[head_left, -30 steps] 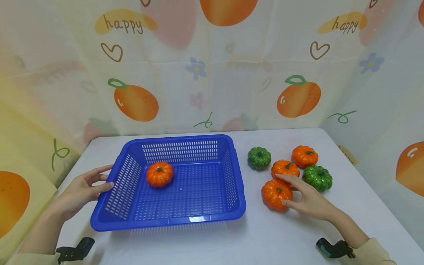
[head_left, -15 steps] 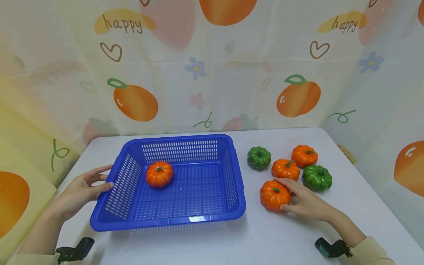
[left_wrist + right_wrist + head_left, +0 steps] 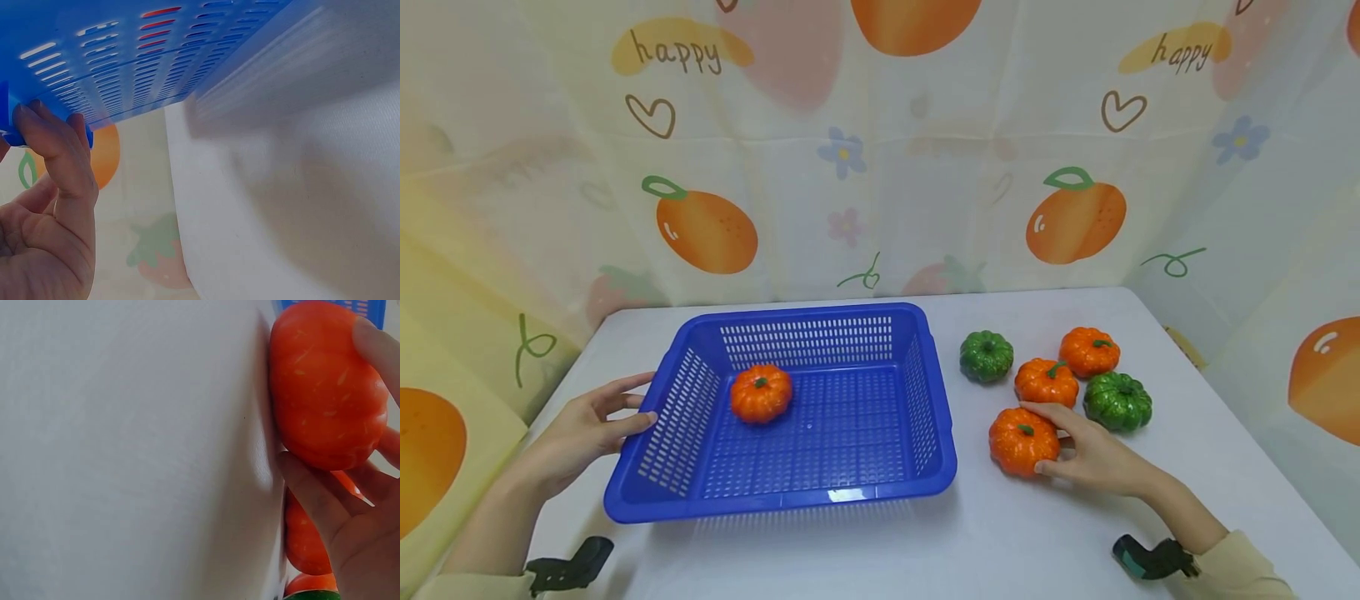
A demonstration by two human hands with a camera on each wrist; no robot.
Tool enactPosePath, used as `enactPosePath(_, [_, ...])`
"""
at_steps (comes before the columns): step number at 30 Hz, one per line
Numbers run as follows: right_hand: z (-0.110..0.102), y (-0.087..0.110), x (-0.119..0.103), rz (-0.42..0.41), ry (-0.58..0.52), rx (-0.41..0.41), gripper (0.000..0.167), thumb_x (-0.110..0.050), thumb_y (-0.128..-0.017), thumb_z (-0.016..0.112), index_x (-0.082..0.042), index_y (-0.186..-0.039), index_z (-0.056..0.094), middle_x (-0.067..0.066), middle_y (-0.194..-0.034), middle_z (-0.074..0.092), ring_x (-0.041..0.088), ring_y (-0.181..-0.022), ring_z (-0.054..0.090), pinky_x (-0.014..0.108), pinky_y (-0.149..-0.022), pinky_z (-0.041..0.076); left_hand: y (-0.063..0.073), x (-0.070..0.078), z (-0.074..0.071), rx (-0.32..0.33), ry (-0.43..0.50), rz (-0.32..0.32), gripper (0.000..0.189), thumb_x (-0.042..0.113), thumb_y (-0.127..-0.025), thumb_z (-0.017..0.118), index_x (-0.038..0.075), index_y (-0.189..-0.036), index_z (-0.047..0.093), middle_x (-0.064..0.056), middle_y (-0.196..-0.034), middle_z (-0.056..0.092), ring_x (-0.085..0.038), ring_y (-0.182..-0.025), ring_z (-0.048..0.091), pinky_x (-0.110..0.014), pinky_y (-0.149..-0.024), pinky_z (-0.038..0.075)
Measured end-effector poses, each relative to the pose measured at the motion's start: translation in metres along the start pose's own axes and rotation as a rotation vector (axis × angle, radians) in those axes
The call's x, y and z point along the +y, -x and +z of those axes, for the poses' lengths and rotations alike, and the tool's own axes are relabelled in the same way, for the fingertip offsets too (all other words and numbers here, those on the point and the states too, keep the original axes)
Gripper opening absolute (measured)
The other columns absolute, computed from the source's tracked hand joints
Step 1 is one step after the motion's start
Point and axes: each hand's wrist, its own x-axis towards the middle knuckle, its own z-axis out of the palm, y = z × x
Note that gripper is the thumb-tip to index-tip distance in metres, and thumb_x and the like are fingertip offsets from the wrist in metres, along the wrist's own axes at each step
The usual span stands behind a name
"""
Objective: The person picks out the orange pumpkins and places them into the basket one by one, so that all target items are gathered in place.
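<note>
My left hand [image 3: 587, 427] grips the left rim of a blue plastic basket [image 3: 778, 501]. The left wrist view shows its fingers [image 3: 47, 134] bent over the rim. One small orange pumpkin [image 3: 761, 393] lies inside the basket, towards the left. To the right of the basket, my right hand [image 3: 1097, 457] holds another orange pumpkin [image 3: 1019, 442] from its right side. In the right wrist view, the thumb and fingers are around this pumpkin [image 3: 322, 387], which appears to rest on the table.
Behind the right hand are two more orange pumpkins, one nearer [image 3: 1045, 383] and one farther [image 3: 1090, 352]. A green pumpkin [image 3: 1117, 402] sits beside them; another green pumpkin [image 3: 987, 357] stands closer to the basket. A printed curtain [image 3: 887, 192] encloses the white table [image 3: 880, 554].
My right hand and the orange pumpkin it holds have shifted slightly left, opening a small gap from the orange pumpkin behind. The left hand and basket have not visibly moved.
</note>
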Motion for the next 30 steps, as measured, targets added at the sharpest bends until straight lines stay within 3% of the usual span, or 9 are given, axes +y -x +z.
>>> enactPosePath(13, [-0.006,-0.002,-0.007,-0.002,0.021,0.007,0.071,-0.031,-0.074,0.077,-0.016,-0.135,0.044,0.009,-0.133,0.048,0.018,-0.107,0.052,0.025,-0.078,0.051,0.000,0.001,0.000,-0.001,0.006,-0.010,0.071,0.029,-0.089,0.060,0.005,-0.145,0.023,-0.010,-0.108,0.053,-0.019,-0.080,0.066,-0.033,-0.069,0.055])
enactPosePath(30, [-0.023,-0.011,-0.017,-0.014,0.029,0.031,0.072,-0.028,-0.073,0.078,-0.012,-0.135,0.045,0.009,-0.133,0.048,0.020,-0.107,0.053,0.028,-0.078,0.052,0.000,-0.001,0.000,-0.003,0.011,0.007,0.070,0.028,-0.090,0.060,0.005,-0.145,0.024,-0.002,-0.105,0.055,-0.019,-0.080,0.066,-0.034,-0.068,0.055])
